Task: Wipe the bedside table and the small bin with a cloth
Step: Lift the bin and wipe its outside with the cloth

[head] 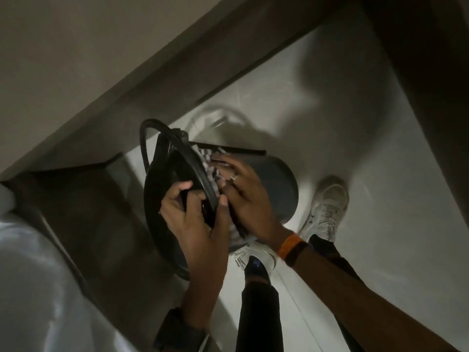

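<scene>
A small dark grey bin [276,184] is tilted over the white floor, its black rim and swung-open lid [162,158] turned toward me. My left hand [195,214] grips the black rim at its near edge. My right hand [243,196], with a ring on one finger, lies flat on a checked cloth [206,158] and presses it against the bin's side just below the rim. Most of the cloth is hidden under that hand. The dark wooden bedside table [83,212] stands to the left of the bin.
White bedding [30,275] fills the lower left. My two white shoes [327,207] stand on the glossy white floor [380,148] beside the bin. A grey wall with a skirting band [152,80] runs diagonally behind. The room is dim.
</scene>
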`<state>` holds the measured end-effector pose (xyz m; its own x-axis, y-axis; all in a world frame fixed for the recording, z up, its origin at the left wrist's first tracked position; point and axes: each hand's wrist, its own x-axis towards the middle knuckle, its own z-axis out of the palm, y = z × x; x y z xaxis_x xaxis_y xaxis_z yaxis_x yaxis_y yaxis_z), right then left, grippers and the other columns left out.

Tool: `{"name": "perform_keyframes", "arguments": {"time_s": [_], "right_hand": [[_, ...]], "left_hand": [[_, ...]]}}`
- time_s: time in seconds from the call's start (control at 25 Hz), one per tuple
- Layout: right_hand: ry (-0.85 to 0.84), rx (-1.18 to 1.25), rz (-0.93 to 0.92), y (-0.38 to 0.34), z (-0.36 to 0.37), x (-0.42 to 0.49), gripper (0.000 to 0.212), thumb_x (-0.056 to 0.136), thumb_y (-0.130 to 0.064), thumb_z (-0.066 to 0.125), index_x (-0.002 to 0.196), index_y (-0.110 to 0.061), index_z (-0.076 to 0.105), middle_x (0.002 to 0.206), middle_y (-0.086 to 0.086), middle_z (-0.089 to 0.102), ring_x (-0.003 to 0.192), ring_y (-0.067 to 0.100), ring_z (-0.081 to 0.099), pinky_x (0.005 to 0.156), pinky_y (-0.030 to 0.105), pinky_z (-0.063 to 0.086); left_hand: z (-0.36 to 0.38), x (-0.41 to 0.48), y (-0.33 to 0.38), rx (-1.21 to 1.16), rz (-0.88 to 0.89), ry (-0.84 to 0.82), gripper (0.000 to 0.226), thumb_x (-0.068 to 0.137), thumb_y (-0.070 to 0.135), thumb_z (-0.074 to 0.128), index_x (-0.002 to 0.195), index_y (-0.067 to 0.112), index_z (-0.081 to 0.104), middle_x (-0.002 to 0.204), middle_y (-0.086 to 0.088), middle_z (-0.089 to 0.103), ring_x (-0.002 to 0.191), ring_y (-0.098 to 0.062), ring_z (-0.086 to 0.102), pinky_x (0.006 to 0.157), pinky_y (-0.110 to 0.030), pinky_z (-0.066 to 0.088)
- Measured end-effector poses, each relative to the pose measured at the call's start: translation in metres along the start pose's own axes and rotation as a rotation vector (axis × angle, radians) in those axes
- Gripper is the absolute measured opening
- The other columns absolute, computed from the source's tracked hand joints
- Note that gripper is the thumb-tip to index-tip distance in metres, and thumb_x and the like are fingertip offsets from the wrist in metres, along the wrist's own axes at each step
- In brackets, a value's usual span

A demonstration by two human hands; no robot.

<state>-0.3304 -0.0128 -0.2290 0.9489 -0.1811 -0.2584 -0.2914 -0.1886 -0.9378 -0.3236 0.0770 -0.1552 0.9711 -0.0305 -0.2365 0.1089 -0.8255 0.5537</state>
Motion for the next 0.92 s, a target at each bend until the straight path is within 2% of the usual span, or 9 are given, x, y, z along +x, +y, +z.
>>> {"name": "perform_keyframes", "arguments": {"time_s": [0.12, 0.24, 0.4, 0.48, 0.6, 0.68, 0.76, 0.84, 0.92], "right_hand": [[0.027, 0.025, 0.256, 0.040, -0.034, 0.023, 0.031, 0.107, -0.024, 0.049, 0.130, -0.023, 0.069, 0.141, -0.003, 0.067, 0.134, 0.011, 0.059, 0.117, 0.024, 0.042], [-0.047, -0.018, 0.580, 0.067, -0.054, 0.046, 0.030, 0.109, -0.020, 0.050, 0.130, -0.014, 0.070, 0.146, 0.007, 0.065, 0.140, 0.025, 0.058, 0.119, 0.033, 0.041], [0.004, 0.060, 0.134, 0.026, -0.023, 0.022, 0.030, 0.101, -0.036, 0.052, 0.125, -0.032, 0.070, 0.139, -0.012, 0.065, 0.132, 0.014, 0.062, 0.110, 0.024, 0.045], [0.025, -0.033, 0.128, 0.047, -0.022, 0.016, 0.034, 0.100, -0.042, 0.050, 0.124, -0.031, 0.072, 0.137, -0.009, 0.068, 0.128, 0.016, 0.064, 0.110, 0.026, 0.047], [0.069, -0.136, 0.554, 0.111, -0.043, 0.034, 0.034, 0.104, -0.038, 0.051, 0.121, -0.021, 0.076, 0.137, 0.007, 0.072, 0.129, 0.030, 0.065, 0.107, 0.034, 0.047], [0.067, -0.177, 0.745, 0.128, -0.054, 0.034, 0.038, 0.106, -0.040, 0.047, 0.122, -0.020, 0.075, 0.138, 0.010, 0.071, 0.129, 0.034, 0.064, 0.102, 0.035, 0.048], [0.156, -0.183, 0.625, 0.106, -0.047, 0.022, 0.045, 0.103, -0.042, 0.042, 0.128, -0.019, 0.072, 0.143, 0.009, 0.068, 0.134, 0.031, 0.061, 0.109, 0.033, 0.045], [0.280, -0.123, 0.394, 0.065, -0.026, -0.006, 0.043, 0.103, -0.042, 0.041, 0.135, -0.028, 0.066, 0.153, -0.003, 0.058, 0.142, 0.020, 0.054, 0.118, 0.026, 0.037], [0.239, -0.063, 0.173, 0.039, -0.007, -0.039, 0.038, 0.108, -0.043, 0.040, 0.142, -0.041, 0.057, 0.160, -0.021, 0.042, 0.150, 0.006, 0.040, 0.126, 0.017, 0.024]], "left_hand": [[0.010, -0.026, 0.000, 0.020, 0.085, -0.026, 0.037, 0.090, 0.035, 0.064, 0.092, -0.003, 0.067, 0.128, -0.024, 0.056, 0.124, -0.032, 0.043, 0.100, -0.069, 0.044], [0.020, -0.046, 0.002, 0.069, 0.162, -0.056, 0.038, 0.090, 0.031, 0.063, 0.089, -0.007, 0.068, 0.120, -0.030, 0.063, 0.124, -0.033, 0.041, 0.097, -0.078, 0.043], [0.021, -0.046, -0.002, 0.044, 0.160, 0.009, 0.035, 0.091, 0.027, 0.062, 0.085, -0.007, 0.063, 0.114, -0.026, 0.065, 0.122, -0.031, 0.042, 0.096, -0.081, 0.041], [0.015, -0.047, -0.005, -0.016, 0.155, 0.011, 0.024, 0.092, 0.025, 0.062, 0.086, 0.001, 0.061, 0.119, -0.012, 0.062, 0.125, -0.027, 0.042, 0.098, -0.081, 0.039], [0.011, -0.036, -0.004, -0.117, 0.117, 0.016, 0.009, 0.093, 0.024, 0.060, 0.097, 0.029, 0.054, 0.114, 0.028, 0.048, 0.127, -0.016, 0.043, 0.103, -0.078, 0.038], [0.014, -0.024, 0.003, -0.145, 0.121, 0.036, 0.011, 0.094, 0.022, 0.060, 0.099, 0.030, 0.053, 0.112, 0.027, 0.046, 0.124, -0.020, 0.046, 0.102, -0.077, 0.039], [0.018, -0.015, 0.017, -0.165, 0.085, 0.089, 0.015, 0.094, 0.017, 0.063, 0.102, 0.028, 0.057, 0.113, 0.014, 0.051, 0.118, -0.018, 0.051, 0.104, -0.067, 0.044], [0.025, -0.002, 0.031, -0.249, -0.058, 0.171, 0.013, 0.096, 0.014, 0.064, 0.106, 0.020, 0.060, 0.113, 0.002, 0.053, 0.111, -0.009, 0.054, 0.101, -0.038, 0.050], [0.027, 0.018, 0.043, -0.351, -0.255, 0.241, 0.020, 0.095, 0.019, 0.063, 0.110, 0.006, 0.063, 0.119, -0.013, 0.057, 0.110, -0.019, 0.059, 0.094, -0.026, 0.052]]}}
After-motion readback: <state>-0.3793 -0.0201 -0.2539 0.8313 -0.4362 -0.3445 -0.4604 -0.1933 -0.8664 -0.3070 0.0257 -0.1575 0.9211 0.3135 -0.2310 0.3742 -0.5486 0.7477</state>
